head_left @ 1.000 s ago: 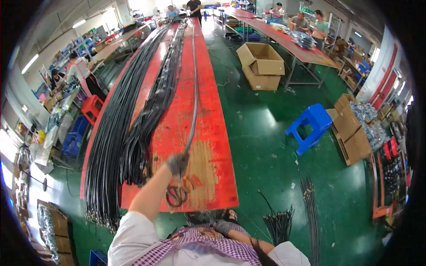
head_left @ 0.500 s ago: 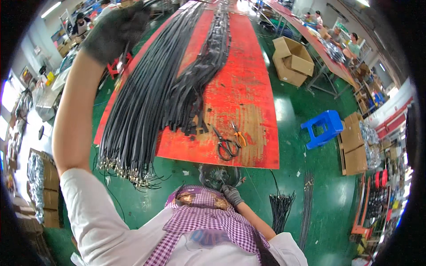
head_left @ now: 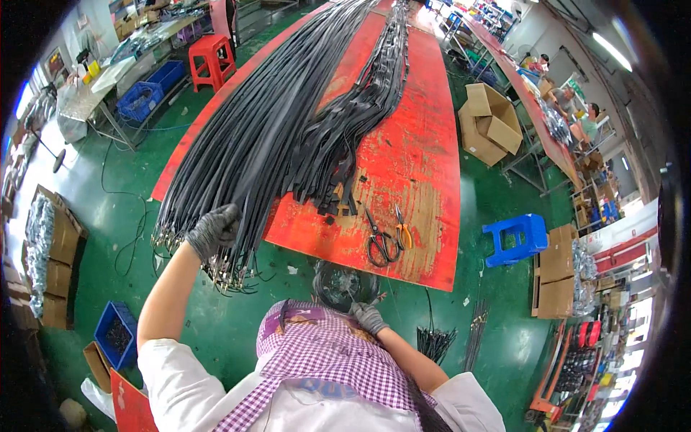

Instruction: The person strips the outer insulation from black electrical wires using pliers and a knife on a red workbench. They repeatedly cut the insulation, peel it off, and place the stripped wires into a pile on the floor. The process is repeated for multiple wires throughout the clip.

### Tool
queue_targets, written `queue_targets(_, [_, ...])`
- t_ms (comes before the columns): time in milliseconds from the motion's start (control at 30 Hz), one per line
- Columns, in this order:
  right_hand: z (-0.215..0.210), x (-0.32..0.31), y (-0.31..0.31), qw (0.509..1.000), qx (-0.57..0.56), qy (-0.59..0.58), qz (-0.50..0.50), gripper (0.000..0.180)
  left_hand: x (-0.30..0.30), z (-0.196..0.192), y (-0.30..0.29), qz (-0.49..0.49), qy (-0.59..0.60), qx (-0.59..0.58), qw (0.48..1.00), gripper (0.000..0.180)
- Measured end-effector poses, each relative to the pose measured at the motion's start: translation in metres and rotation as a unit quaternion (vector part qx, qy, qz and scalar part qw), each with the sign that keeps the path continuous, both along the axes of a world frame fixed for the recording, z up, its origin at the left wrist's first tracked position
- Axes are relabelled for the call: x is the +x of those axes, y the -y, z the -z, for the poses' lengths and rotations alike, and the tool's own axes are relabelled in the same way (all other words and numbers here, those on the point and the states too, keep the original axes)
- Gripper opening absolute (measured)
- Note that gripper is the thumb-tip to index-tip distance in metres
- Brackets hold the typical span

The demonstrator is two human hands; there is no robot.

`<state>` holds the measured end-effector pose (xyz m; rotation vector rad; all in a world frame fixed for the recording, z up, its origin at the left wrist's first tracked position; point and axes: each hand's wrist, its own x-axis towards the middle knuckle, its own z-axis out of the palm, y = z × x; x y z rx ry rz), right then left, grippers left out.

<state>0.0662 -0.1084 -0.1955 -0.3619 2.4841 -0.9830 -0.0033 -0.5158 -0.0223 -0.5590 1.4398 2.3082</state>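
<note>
A thick bundle of long black cables [head_left: 237, 137] lies along the left of the red table [head_left: 403, 165]. Their metal-tipped ends hang over the near edge. My left hand [head_left: 214, 232], in a dark grey glove, is closed on cables near those ends; how many is hidden. Low in front of my body, my right hand [head_left: 368, 317], in a grey glove, has its fingers pressed together beside a dark round container [head_left: 344, 285] with a shiny inside. What it pinches cannot be made out. Black-handled scissors [head_left: 381, 243] and orange-handled pliers [head_left: 404, 232] lie on the table.
Flat black sleeving [head_left: 332, 147] runs along the table's middle. To the right stand a blue stool [head_left: 516, 237] and an open cardboard box [head_left: 489, 126]. A red stool [head_left: 211, 61] stands at the far left. Cable bunches [head_left: 435, 342] are by the floor at lower right.
My left hand has come down from high at the far left to the cables' near ends and closed there. My right hand stays beside the round container. The view has shifted.
</note>
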Motion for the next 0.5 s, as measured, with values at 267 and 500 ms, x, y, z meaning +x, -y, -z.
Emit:
queue_targets(267, [0.05, 0.007, -0.038, 0.995, 0.097, -0.03, -0.019, 0.035, -0.008, -0.021, 0.042, -0.081, -0.054, -0.054, 0.994, 0.023])
queue_targets(500, [0.031, 0.0, -0.022, 0.988, 0.082, 0.112, 0.073, 0.039, 0.017, 0.033, 0.134, -0.102, 0.084, -0.188, 0.973, 0.018])
